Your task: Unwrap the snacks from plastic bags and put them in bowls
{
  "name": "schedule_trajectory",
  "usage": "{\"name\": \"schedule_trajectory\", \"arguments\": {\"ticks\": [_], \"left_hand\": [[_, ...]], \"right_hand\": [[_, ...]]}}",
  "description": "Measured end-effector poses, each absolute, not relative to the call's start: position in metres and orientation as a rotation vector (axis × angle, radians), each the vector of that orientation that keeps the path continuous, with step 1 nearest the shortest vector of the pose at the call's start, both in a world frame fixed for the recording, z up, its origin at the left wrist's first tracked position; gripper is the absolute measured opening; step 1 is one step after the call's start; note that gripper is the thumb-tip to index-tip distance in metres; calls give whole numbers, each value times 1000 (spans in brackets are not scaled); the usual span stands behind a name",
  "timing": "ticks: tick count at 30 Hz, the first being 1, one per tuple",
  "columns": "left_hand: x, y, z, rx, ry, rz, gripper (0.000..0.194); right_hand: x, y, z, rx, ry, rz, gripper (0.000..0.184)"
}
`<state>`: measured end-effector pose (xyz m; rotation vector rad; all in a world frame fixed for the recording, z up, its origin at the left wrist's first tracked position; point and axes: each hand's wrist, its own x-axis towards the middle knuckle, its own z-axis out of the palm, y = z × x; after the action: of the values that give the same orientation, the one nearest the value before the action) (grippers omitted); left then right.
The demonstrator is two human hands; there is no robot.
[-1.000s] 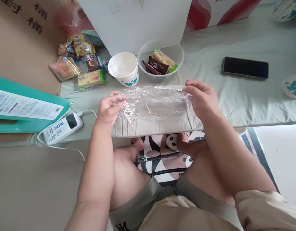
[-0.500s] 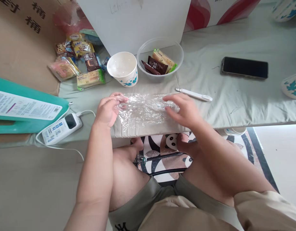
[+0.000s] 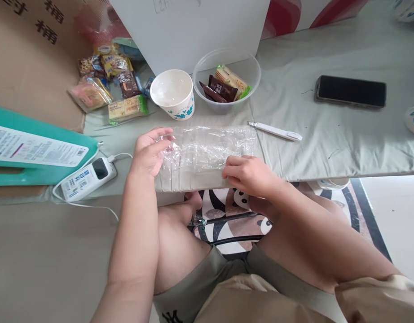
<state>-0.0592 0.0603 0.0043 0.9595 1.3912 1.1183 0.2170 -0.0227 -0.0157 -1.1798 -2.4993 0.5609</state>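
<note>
Across the near edge of the cloth-covered desk (image 3: 288, 54), in front of the plastic bowl (image 3: 223, 106) and paper cup (image 3: 175, 101), spreads a clear plastic film (image 3: 207, 146). It is likely almost weightless, limp and slick, apt to cling to itself or tear if yanked, so a light pinch at opposite corners should suit it best. The person's right hand (image 3: 249, 175) curls its fingers at the film's lower right side; whether that grip has hold of any cannot be told. The left hand (image 3: 149, 152) has its grip pinched on the left end. The film looks colourless and see-through, crinkled all over, with small white glints along its finest creases.
</note>
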Motion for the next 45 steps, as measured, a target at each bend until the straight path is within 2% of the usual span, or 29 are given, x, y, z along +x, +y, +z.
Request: {"name": "schedule_trajectory", "arguments": {"ticks": [3, 5, 8, 14, 17, 19, 22, 24, 26, 28, 33, 35, 37, 40, 42, 45], "left_hand": [[-61, 58, 6, 997, 1317, 1040, 45], [-62, 56, 5, 1045, 1261, 978, 55], [-63, 55, 3, 1127, 1215, 915, 65], [-61, 59, -5, 1044, 1355, 1003, 60], [-59, 60, -5, 1015, 1406, 1058, 48], [-57, 58, -3, 1000, 1401, 1052, 41], [-55, 52, 3, 1039, 1340, 988, 52], [-53, 48, 8, 1078, 1276, 931, 63], [-50, 46, 12, 1080, 1200, 855, 66], [-47, 43, 16, 1062, 1124, 766, 66], [-40, 36, 24, 1067, 1004, 641, 70], [-38, 33, 25, 1057, 998, 640, 72], [-37, 34, 25, 1079, 985, 708, 71], [-38, 40, 20, 1173, 1032, 962, 63], [-40, 47, 15, 1216, 1099, 1113, 61], [-41, 52, 11, 1224, 1141, 1161, 65]], "right_hand": [[213, -22, -13, -1275, -2312, 425, 29], [210, -19, -13, -1367, -2220, 346, 37], [208, -12, -16, -1475, -2257, 406, 44], [216, -13, -14, -1346, -2496, 565, 33], [222, -19, -7, -1257, -2595, 656, 22], [226, -22, -1, -1203, -2572, 780, 22], [234, -19, 6, -1186, -2358, 842, 27], [238, -14, 9, -1283, -2158, 668, 26], [240, -8, 9, -1353, -2022, 520, 26], [237, -2, 7, -1311, -2010, 550, 34], [219, 7, 3, -1092, -2175, 781, 73], [215, 8, 6, -1123, -2235, 839, 80], [214, 7, 11, -1222, -2286, 934, 73], [219, 3, 19, -1417, -2272, 1077, 51], [224, 0, 20, -1497, -2206, 1188, 47], [232, -1, 15, -1461, -2067, 1396, 47]]}}
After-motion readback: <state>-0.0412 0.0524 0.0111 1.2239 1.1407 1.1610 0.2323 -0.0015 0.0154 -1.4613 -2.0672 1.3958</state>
